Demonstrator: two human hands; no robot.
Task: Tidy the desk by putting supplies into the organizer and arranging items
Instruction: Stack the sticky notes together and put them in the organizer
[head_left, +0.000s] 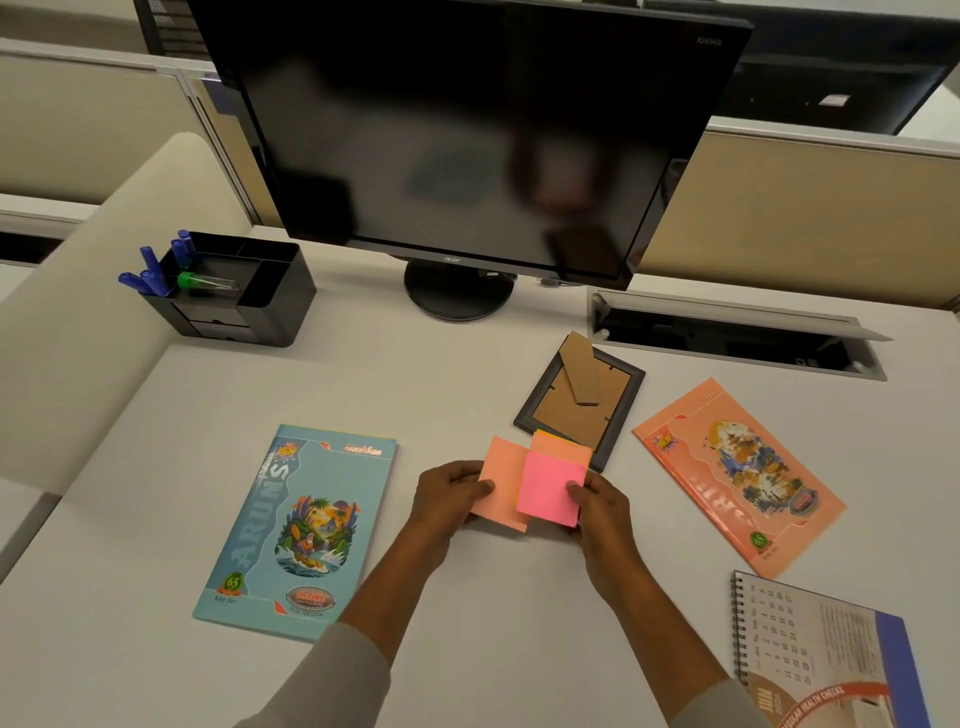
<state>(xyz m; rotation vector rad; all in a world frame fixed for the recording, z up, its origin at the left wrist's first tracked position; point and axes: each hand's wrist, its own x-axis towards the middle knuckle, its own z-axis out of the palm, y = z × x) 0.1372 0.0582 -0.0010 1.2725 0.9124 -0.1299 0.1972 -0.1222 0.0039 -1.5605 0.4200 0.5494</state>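
Both hands hold sticky note pads above the middle of the desk. My left hand (451, 498) grips a pale orange pad (501, 480). My right hand (600, 512) pinches a bright pink pad (549, 491), with an orange pad (563, 446) behind it. The black desk organizer (270, 296) stands at the back left, holding several blue pens (153, 270) and a green-capped tube (200, 281). A picture frame (584, 402) lies face down just beyond the pads.
A blue notebook (296, 530) lies left of my hands and an orange notebook (737, 475) to the right. A spiral calendar (826, 660) sits at the front right. A dark monitor (467, 135) on its round stand (460, 291) fills the back; an open cable tray (727, 338) lies right of it.
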